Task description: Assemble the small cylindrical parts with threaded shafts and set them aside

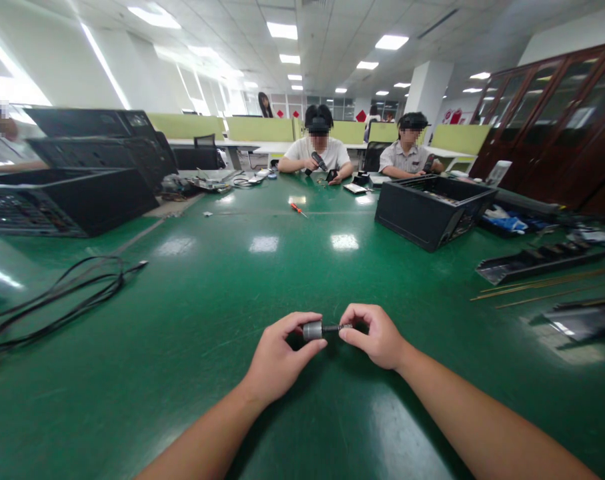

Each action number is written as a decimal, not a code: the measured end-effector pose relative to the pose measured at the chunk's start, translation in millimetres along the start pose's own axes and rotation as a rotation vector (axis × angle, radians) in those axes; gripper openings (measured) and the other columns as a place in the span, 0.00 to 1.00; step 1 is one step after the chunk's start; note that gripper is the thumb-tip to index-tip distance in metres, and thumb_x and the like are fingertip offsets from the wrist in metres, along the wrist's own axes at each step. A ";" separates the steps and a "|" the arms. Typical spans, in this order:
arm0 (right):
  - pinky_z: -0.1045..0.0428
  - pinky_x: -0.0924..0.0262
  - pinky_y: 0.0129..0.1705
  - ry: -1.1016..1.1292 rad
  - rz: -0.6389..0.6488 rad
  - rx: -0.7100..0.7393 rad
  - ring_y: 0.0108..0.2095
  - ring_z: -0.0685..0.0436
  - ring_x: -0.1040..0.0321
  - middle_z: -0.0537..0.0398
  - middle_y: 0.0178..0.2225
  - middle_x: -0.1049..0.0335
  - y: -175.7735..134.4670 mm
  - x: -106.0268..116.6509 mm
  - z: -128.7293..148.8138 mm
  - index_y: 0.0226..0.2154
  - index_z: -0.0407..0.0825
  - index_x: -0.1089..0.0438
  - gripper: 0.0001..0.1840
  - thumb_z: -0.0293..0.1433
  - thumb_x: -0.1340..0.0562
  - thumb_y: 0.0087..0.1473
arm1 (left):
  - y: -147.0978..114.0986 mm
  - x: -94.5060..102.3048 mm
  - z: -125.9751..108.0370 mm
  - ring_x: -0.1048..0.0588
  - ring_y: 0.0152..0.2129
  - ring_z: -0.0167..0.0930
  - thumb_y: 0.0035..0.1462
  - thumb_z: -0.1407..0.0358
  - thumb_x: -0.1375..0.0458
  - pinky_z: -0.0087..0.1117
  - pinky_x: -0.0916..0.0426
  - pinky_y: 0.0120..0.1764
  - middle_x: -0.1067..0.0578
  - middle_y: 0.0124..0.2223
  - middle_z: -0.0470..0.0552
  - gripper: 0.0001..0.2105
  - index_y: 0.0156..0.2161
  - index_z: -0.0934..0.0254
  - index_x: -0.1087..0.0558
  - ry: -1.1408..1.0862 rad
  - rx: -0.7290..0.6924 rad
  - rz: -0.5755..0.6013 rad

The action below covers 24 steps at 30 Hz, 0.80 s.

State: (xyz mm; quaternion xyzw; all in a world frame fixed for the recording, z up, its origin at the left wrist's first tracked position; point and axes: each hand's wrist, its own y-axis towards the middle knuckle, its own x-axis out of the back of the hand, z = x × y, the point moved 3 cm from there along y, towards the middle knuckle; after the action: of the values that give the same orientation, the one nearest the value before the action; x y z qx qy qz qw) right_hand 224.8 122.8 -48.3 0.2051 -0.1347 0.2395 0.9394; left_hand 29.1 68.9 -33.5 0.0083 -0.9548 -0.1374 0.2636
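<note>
A green tabletop (222, 280) is stretching beyond the grip, an orange screwdriver (296, 209) lying ahead of it, a black case (407, 217) sitting ahead to the right and black cables (113, 287) looping to the left. The left hand (283, 355) is gripping a small metal part (313, 331) by its grey cylinder, and the right hand (376, 337) is pinching its thin dark end, the part running crosswise between them
</note>
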 end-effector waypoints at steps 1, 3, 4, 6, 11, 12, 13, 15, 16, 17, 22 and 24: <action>0.54 0.43 0.30 0.005 0.001 0.002 0.26 0.49 0.37 0.58 0.24 0.33 0.0 -0.1 -0.3 0.28 0.47 0.30 0.05 0.32 0.36 0.51 | -0.2 0.1 0.1 0.24 0.40 0.34 0.50 0.63 0.34 0.35 0.31 0.45 0.20 0.43 0.48 0.15 0.45 0.57 0.22 -0.004 0.001 0.000; 0.54 0.43 0.30 0.020 0.003 0.006 0.27 0.49 0.37 0.58 0.24 0.33 0.0 -0.2 -0.6 0.27 0.47 0.30 0.06 0.32 0.36 0.51 | -0.4 0.3 0.2 0.24 0.40 0.34 0.50 0.63 0.33 0.35 0.31 0.45 0.20 0.43 0.48 0.15 0.45 0.57 0.23 -0.011 0.001 0.004; 0.54 0.43 0.30 0.029 0.006 0.007 0.27 0.49 0.38 0.58 0.24 0.34 0.0 -0.3 -0.7 0.27 0.47 0.30 0.06 0.33 0.36 0.51 | -0.4 0.5 0.3 0.24 0.40 0.34 0.50 0.64 0.33 0.35 0.31 0.45 0.20 0.43 0.48 0.15 0.45 0.57 0.23 -0.013 0.002 0.005; 0.54 0.44 0.30 0.045 0.010 0.006 0.26 0.49 0.38 0.58 0.24 0.34 0.0 -0.3 -1.0 0.27 0.47 0.30 0.06 0.33 0.36 0.50 | -0.4 0.7 0.3 0.24 0.39 0.34 0.50 0.64 0.33 0.35 0.31 0.44 0.20 0.43 0.48 0.15 0.45 0.57 0.22 -0.014 0.007 0.008; 0.54 0.45 0.29 0.100 0.010 -0.021 0.25 0.50 0.40 0.59 0.24 0.35 0.3 0.3 -4.7 0.27 0.47 0.31 0.06 0.33 0.36 0.50 | -0.9 1.0 -0.5 0.24 0.39 0.34 0.50 0.64 0.33 0.35 0.32 0.45 0.20 0.43 0.48 0.15 0.45 0.58 0.22 -0.013 0.013 0.006; 0.54 0.45 0.29 0.122 0.010 -0.030 0.25 0.50 0.40 0.59 0.24 0.35 0.3 0.4 -6.0 0.27 0.47 0.31 0.06 0.33 0.36 0.50 | -1.0 1.1 -0.5 0.24 0.39 0.34 0.50 0.64 0.33 0.35 0.32 0.45 0.20 0.43 0.48 0.15 0.45 0.58 0.22 -0.016 0.018 0.003; 0.54 0.45 0.29 0.145 0.009 -0.037 0.25 0.50 0.40 0.59 0.24 0.35 0.3 0.6 -7.1 0.27 0.47 0.31 0.06 0.32 0.36 0.50 | -1.1 1.1 -0.3 0.24 0.39 0.34 0.51 0.64 0.33 0.36 0.32 0.45 0.20 0.43 0.48 0.15 0.45 0.58 0.23 -0.019 0.022 0.001; 0.54 0.45 0.30 0.184 0.008 -0.045 0.25 0.50 0.40 0.59 0.23 0.35 0.3 0.7 -8.9 0.27 0.47 0.31 0.06 0.32 0.36 0.50 | -1.0 1.0 0.5 0.23 0.39 0.34 0.51 0.64 0.34 0.36 0.32 0.45 0.20 0.43 0.48 0.15 0.46 0.58 0.23 -0.027 0.027 0.001; 0.54 0.45 0.30 0.197 0.007 -0.047 0.25 0.50 0.40 0.59 0.23 0.34 0.2 0.8 -9.4 0.27 0.46 0.32 0.06 0.32 0.36 0.50 | -0.9 1.0 1.0 0.23 0.39 0.34 0.51 0.64 0.33 0.35 0.32 0.45 0.20 0.43 0.48 0.15 0.45 0.58 0.23 -0.030 0.028 0.000; 0.54 0.45 0.30 0.206 0.006 -0.048 0.25 0.50 0.40 0.59 0.23 0.34 0.0 0.9 -9.7 0.27 0.46 0.32 0.06 0.32 0.35 0.50 | -0.6 1.0 1.7 0.23 0.39 0.34 0.51 0.64 0.33 0.35 0.32 0.45 0.20 0.43 0.48 0.15 0.45 0.58 0.23 -0.032 0.029 0.000; 0.54 0.45 0.30 0.246 0.001 -0.063 0.24 0.49 0.39 0.58 0.23 0.33 0.2 1.1 -11.4 0.27 0.46 0.31 0.07 0.33 0.35 0.50 | 0.7 1.2 4.5 0.23 0.39 0.34 0.51 0.63 0.34 0.36 0.32 0.46 0.20 0.43 0.48 0.15 0.46 0.57 0.23 -0.048 0.038 0.000; 0.53 0.44 0.30 0.265 -0.002 -0.065 0.25 0.49 0.38 0.57 0.23 0.32 0.6 1.4 -12.3 0.27 0.46 0.31 0.08 0.33 0.35 0.50 | 0.8 1.5 4.6 0.23 0.40 0.34 0.51 0.63 0.34 0.36 0.32 0.46 0.20 0.43 0.48 0.15 0.46 0.57 0.23 -0.053 0.040 -0.006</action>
State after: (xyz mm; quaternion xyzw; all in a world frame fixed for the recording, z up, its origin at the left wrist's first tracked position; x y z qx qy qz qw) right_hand 227.6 129.4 -58.5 0.1414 -0.0171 0.2591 0.9553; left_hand 25.6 70.7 -36.3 0.0128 -0.9639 -0.1191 0.2378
